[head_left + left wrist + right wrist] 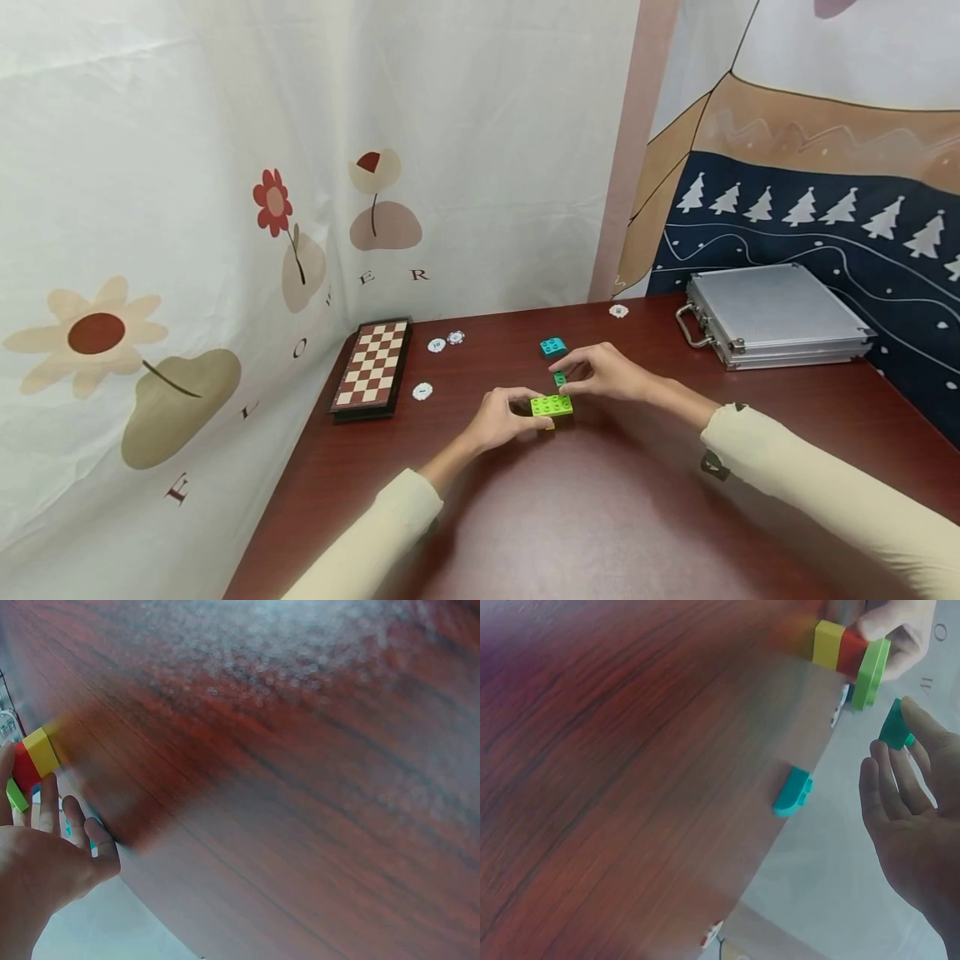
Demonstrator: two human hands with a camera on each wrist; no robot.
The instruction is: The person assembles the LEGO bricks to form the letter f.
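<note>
My left hand [497, 419] pinches a small stack of toy building bricks near the middle of the table. A yellow brick [827, 643] is at the bottom, a red brick [851, 654] above it, and a wider lime green brick [551, 406] on top with its studs up. Between thumb and fingertips of my right hand [609, 372] is a small green brick [892, 726], held just apart from the lime one. Beyond the hands, a teal brick [552, 347] with one rounded end lies on the table.
A folded checkerboard case [372, 367] lies at the table's left edge. White poker chips [422, 391] are scattered near it, and another chip [618, 311] lies at the back. The silver metal case [780, 317] occupies the back right. Printed curtains hang behind the table [600, 517].
</note>
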